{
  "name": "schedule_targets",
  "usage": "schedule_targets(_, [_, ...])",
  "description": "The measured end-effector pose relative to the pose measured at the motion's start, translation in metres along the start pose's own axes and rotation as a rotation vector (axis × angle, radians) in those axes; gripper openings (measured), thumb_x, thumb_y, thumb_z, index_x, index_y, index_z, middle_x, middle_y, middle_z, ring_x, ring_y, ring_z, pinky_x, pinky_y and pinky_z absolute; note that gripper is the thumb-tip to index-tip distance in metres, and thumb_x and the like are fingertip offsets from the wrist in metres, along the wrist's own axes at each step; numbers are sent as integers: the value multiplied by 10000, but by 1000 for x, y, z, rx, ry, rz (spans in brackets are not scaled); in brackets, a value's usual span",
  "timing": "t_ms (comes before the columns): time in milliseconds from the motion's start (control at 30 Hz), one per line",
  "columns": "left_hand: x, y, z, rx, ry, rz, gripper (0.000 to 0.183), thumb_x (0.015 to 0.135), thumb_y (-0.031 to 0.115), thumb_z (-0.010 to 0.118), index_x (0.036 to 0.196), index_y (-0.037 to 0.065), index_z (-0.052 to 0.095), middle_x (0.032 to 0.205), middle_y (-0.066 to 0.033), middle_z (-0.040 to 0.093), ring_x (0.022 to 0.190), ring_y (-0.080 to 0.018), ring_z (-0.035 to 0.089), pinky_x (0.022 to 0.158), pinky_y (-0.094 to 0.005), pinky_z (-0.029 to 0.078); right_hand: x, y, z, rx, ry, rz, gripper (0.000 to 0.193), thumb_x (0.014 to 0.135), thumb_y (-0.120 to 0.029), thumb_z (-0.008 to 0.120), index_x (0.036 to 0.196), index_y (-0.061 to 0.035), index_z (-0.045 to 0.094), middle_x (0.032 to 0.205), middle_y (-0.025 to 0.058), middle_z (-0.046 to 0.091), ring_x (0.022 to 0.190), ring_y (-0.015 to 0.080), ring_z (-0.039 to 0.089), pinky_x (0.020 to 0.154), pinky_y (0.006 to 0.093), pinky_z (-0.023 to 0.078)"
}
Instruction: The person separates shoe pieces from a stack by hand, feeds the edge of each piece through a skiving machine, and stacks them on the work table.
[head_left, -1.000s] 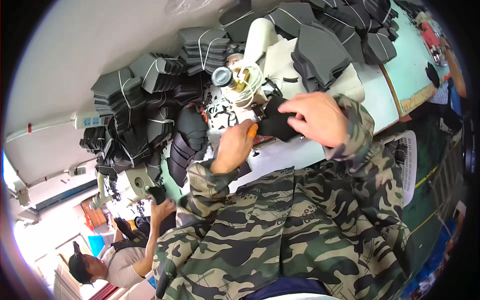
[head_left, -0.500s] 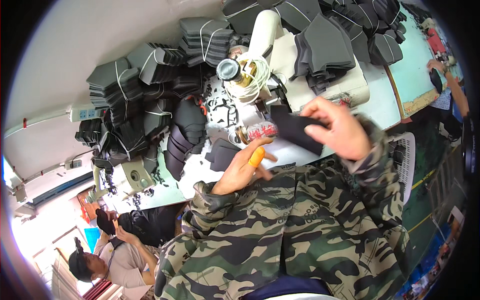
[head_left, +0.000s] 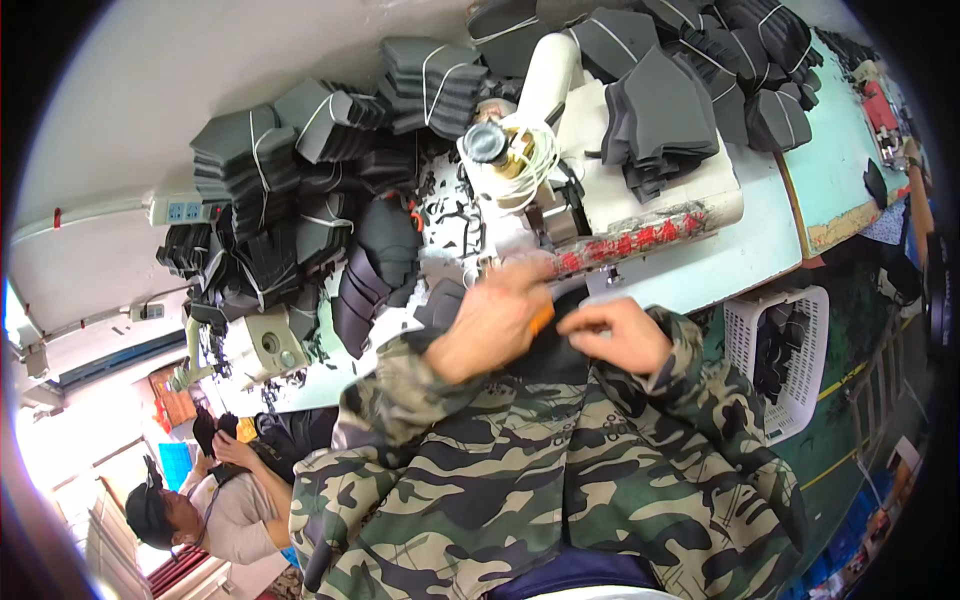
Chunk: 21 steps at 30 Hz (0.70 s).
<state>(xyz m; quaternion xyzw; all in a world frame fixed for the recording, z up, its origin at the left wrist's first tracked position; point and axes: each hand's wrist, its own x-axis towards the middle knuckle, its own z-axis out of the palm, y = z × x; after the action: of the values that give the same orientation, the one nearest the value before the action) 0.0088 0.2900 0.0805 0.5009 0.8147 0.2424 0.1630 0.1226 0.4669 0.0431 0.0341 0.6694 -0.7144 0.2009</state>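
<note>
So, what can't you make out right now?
All in the head view:
- Left hand: blurred, so its grip is unclear.
- Black piece: outline partly hidden by the hands.
- Basket: contents too small and dark to tell apart.
- Far-right co-worker's arm: partly cut off by the lens rim.

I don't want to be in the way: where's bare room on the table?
On the white table between the cream machine and the brown strip; narrower room between the machine and the table's near edge. Left of the machine, black scraps and grey stacks crowd it.
</note>
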Motion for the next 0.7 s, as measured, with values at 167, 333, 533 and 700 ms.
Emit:
schedule_targets(167, [-10, -25, -22, -409, -248, -479, 188, 893, 181, 537, 924, 4, 593, 808, -207, 610, 766, -380, 597, 679, -397, 465, 8, -4, 18, -14, 200, -77, 167, 819, -83, 624, 943, 19, 670, 774, 83, 677, 694, 93, 603, 640, 248, 481])
schedule_targets(333, [13, -52, -29, -247, -225, -566, 240, 895, 201, 513, 946, -8, 619, 861, -229, 629, 802, -413, 593, 703, -419, 468, 45, 14, 28, 158, 277, -64, 281, 818, -94, 632, 1077, 14, 623, 685, 60, 620, 583, 89, 531, 557, 258, 445])
schedule_targets(533, [39, -72, -36, -255, -354, -421, 286, 872, 228, 547, 1002, -14, 628, 884, -233, 638, 848, -393, 606, 757, -412, 465, 38, -1, 28, 72, 244, 27, 345, 830, -95, 640, 1148, 29, 584, 695, 48, 595, 605, 79, 522, 566, 238, 437])
schedule_targets(700, [70, -53, -20, -280, -88, -302, 225, 866, 150, 533, 994, -22, 600, 679, -159, 628, 584, -260, 626, 549, -360, 483, 22, 3, 2, 377, 559, -89, 402, 843, -38, 621, 1202, 77, 481, 912, 125, 658, 760, 120, 613, 705, 252, 506])
